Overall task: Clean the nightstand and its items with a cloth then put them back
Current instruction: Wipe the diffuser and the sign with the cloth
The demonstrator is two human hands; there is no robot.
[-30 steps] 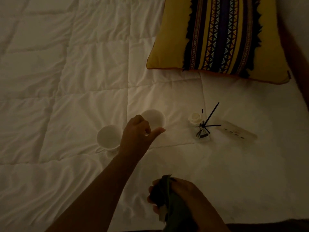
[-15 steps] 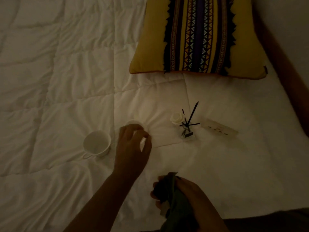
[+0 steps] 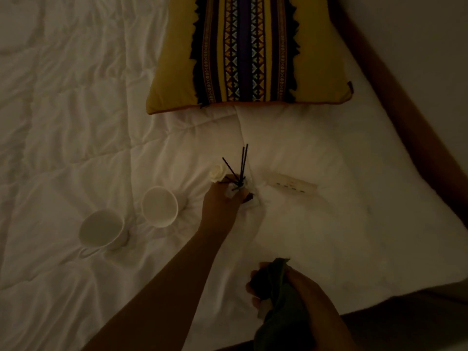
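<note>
In dim light, my left hand (image 3: 220,206) reaches across the white bed and closes around a small reed diffuser (image 3: 240,173), whose dark sticks and white rose rise above my fingers. Its glass body is mostly hidden by the hand. Two white cups (image 3: 160,210) (image 3: 102,230) stand on the quilt to the left of that hand. A white power strip (image 3: 293,184) lies just right of the diffuser. Near the bed's front edge, my right hand (image 3: 304,292) grips a bunched dark green cloth (image 3: 281,300).
A yellow cushion (image 3: 177,72) with a dark patterned stripe lies at the head of the white quilt (image 3: 76,122). A brown wooden bed frame (image 3: 405,127) runs along the right side. The nightstand is out of view.
My left hand has left the nearer white cup, which now stands by the other cup, and moved right onto the reed diffuser. The right hand still holds the cloth.
</note>
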